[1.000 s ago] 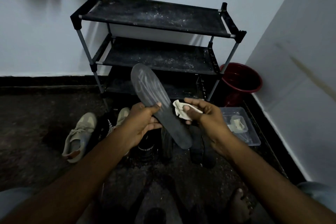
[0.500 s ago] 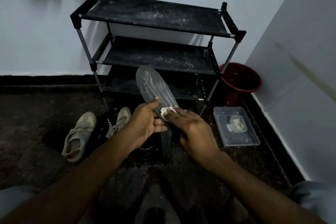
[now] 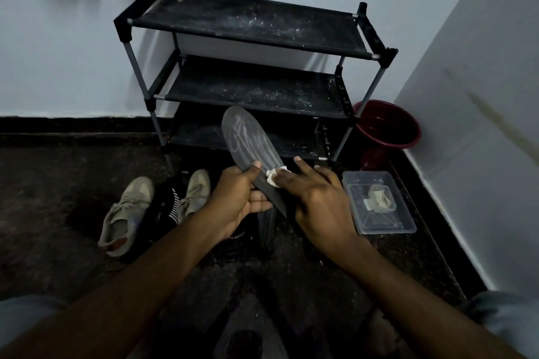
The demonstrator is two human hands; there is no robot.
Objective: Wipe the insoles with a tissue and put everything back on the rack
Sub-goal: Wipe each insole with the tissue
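My left hand (image 3: 237,197) grips a dark grey insole (image 3: 250,146) at its middle, thumb on top, toe end pointing up toward the rack. My right hand (image 3: 315,198) presses a white tissue (image 3: 274,176) flat against the insole with straight fingers, just right of the left thumb. The heel end of the insole is hidden under my right hand. A black three-shelf shoe rack (image 3: 248,23) stands against the wall behind, all its shelves bare and dusty. A second dark insole (image 3: 267,226) lies on the floor below my hands.
A pair of beige sneakers (image 3: 128,210) and a black shoe (image 3: 166,207) lie on the dark floor at the left. A clear plastic box (image 3: 379,224) holding used tissue sits at the right. A red bucket (image 3: 388,128) stands in the corner by the right wall.
My right hand brought the tissue from beside the insole onto its surface and slid it up along it. The insole shifted a little to the right.
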